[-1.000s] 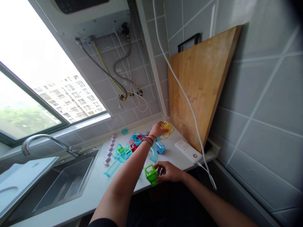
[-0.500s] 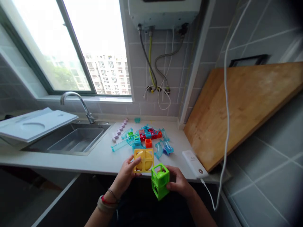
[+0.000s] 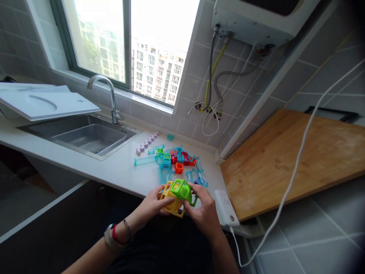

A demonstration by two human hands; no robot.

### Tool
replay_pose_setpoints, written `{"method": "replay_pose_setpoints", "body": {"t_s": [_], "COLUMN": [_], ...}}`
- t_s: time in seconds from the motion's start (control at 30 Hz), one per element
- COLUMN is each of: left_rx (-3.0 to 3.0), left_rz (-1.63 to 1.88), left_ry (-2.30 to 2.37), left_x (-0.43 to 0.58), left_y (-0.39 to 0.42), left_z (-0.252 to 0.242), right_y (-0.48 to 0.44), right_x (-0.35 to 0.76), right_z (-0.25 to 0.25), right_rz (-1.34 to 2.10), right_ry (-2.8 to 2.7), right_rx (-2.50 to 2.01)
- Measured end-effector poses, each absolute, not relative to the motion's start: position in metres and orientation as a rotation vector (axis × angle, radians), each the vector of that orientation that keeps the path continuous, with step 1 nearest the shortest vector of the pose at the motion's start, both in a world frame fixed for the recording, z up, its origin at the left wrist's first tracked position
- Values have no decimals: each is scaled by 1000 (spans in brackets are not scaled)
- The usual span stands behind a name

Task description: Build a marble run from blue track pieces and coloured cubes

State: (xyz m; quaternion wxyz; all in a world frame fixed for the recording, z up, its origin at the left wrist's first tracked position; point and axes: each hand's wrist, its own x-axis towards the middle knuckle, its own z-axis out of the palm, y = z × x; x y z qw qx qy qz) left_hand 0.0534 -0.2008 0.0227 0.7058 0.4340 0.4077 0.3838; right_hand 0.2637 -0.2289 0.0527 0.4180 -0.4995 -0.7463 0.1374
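My left hand (image 3: 156, 201) is closed on a yellow openwork toy block (image 3: 173, 206), its thumb lying across the near face. My right hand (image 3: 203, 207) grips a green openwork toy block (image 3: 182, 189) from the right. The green block is tilted and overlaps the upper right of the yellow one; whether they are joined or only touching I cannot tell. Both are held over the counter's front edge. Just beyond them lies a pile of translucent blue track pieces (image 3: 167, 161) with red blocks (image 3: 186, 158) and an orange cube (image 3: 179, 168).
A zigzag lilac strip (image 3: 146, 143) and a small teal piece (image 3: 170, 137) lie farther back. To the left is a sink (image 3: 94, 137) with a faucet (image 3: 113, 102) and a white panel (image 3: 48, 104). A white power bank (image 3: 226, 207) with a cable and a leaning wooden board (image 3: 285, 163) are at right.
The green block has moved up and left against the yellow block and tipped over. The yellow block has turned from facing me flat to an angle. The camera view has tilted.
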Motion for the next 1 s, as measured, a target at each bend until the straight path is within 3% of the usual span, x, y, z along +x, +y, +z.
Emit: {"method": "replay_pose_setpoints", "body": {"t_s": [0.73, 1.0], "left_rx": [1231, 1331], "left_rz": [922, 943], "left_ry": [896, 733], "left_x": [50, 71], "left_y": [-202, -207], "left_z": [15, 23], "right_y": [-225, -239], "right_x": [267, 310], "right_z": [41, -1], "right_rz": [388, 460], "right_ry": [-1902, -1619], "right_rx": [-1221, -1509]}}
